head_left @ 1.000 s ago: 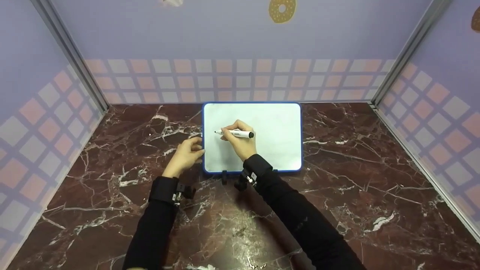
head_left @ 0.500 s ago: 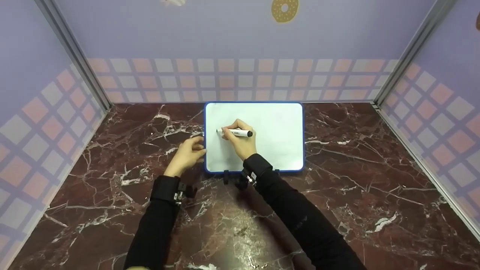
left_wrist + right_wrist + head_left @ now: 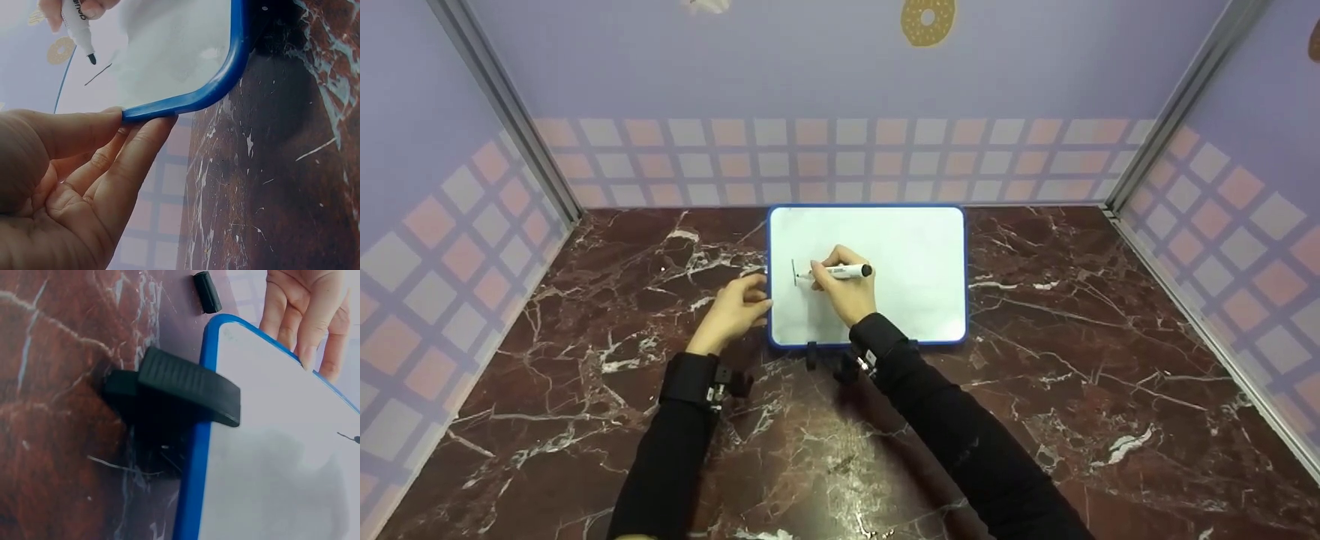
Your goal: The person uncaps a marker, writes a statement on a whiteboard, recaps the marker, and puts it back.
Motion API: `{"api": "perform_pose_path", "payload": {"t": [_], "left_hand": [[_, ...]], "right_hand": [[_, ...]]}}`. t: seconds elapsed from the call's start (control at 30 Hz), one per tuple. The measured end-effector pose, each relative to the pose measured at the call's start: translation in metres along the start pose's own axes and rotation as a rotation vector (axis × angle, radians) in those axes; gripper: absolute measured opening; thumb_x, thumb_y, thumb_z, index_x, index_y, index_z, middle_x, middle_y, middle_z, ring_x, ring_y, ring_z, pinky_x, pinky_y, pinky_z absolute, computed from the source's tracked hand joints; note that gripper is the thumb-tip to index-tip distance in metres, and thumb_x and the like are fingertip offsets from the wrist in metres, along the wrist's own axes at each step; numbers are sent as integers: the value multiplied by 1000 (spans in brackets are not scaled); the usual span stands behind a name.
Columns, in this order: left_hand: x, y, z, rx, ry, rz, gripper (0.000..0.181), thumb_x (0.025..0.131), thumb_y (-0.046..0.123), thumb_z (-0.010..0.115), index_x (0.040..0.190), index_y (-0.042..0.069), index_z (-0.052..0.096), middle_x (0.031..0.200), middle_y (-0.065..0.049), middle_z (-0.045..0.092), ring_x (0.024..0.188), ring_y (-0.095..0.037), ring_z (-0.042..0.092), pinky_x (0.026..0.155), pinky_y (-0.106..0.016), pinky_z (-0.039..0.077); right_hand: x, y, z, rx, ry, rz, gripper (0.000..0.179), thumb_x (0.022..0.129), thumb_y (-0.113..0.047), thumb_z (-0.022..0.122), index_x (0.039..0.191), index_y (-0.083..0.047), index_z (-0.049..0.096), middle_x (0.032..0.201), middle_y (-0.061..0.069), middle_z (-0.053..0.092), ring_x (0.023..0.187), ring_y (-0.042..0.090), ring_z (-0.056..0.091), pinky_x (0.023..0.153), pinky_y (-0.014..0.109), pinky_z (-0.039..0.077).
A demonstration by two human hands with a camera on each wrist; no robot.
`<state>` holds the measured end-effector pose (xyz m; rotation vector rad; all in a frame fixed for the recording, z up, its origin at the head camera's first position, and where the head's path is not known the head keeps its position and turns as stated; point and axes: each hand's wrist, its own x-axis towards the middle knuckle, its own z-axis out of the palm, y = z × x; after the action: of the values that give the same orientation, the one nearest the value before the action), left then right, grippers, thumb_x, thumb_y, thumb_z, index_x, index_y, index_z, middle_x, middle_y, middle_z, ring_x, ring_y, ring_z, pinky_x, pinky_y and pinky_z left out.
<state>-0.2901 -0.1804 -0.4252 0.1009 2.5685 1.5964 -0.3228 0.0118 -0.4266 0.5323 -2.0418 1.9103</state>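
The right hand (image 3: pixel 846 289) has shifted slightly nearer and right, fingers curled around the marker (image 3: pixel 847 271), beside a short dark line (image 3: pixel 793 268) on the left part of the whiteboard (image 3: pixel 915 277); the left hand (image 3: pixel 733 307) pinches its left edge, bare surface stretching rightward

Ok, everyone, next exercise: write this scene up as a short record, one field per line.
Surface: white board, blue-edged
Tool: white marker, uncapped, dark tip
Holding: left hand pinches the board's left edge; right hand grips the marker
Mark: one dark stroke, left part of board
Support: black clips, lower edge
Under it: marbled table
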Motion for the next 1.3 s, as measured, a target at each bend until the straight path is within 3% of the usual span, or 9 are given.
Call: {"api": "perform_pose_path", "payload": {"t": [0.13, 0.2, 0.43, 0.7, 1.0, 1.3], "left_hand": [[1, -1, 0, 11, 0, 2, 51, 99, -2, 52, 147, -9, 36, 134, -37, 51, 121, -46, 58, 94, -44, 58], [1, -2, 0, 13, 3, 4, 50, 99, -2, 53, 146, -9, 37, 133, -37, 52, 120, -46, 58, 94, -44, 59], [2, -1, 0, 2, 7, 5, 50, 99, -2, 52, 146, -10, 37, 134, -38, 52, 121, -46, 58, 95, -45, 58], [1, -1, 0, 1, 9, 1, 49, 98, -3, 53, 145, -10, 38, 131, -38, 54, 119, -46, 59, 95, -46, 58], [0, -2, 2, -7, -9, -2, 52, 100, -1, 51, 148, -8, 34, 137, -37, 49, 125, -46, 55, 98, -45, 57], [-1, -2, 1, -6, -2, 5, 52, 100, -1, 51, 148, -9, 33, 136, -38, 49, 124, -47, 55, 99, -48, 55]], "right_hand": [[0, 0, 1, 10, 0, -31, 20, 90, 3, 65, 76, 12, 56, 81, 34, 67, 68, 40, 70, 62, 22, 59], [0, 1, 2, -2, -2, -43, 20, 90, 3, 66, 76, 13, 56, 80, 34, 67, 70, 43, 69, 62, 23, 59], [1, 0, -3, -48, 29, -25, 20, 91, -3, 68, 74, 3, 57, 82, 23, 70, 67, 18, 71, 66, 23, 60], [3, -1, -9, -33, 56, -18, 20, 91, -3, 67, 74, 2, 56, 81, 21, 69, 63, 9, 67, 64, 23, 59], [6, 2, -8, 24, 43, -44, 16, 90, 0, 68, 80, 7, 58, 92, 23, 69, 73, 19, 72, 73, 30, 64], [-1, 2, -9, -84, -3, -57, 24, 91, -2, 66, 70, 1, 54, 75, 21, 69, 63, 21, 70, 62, 24, 59]]}}
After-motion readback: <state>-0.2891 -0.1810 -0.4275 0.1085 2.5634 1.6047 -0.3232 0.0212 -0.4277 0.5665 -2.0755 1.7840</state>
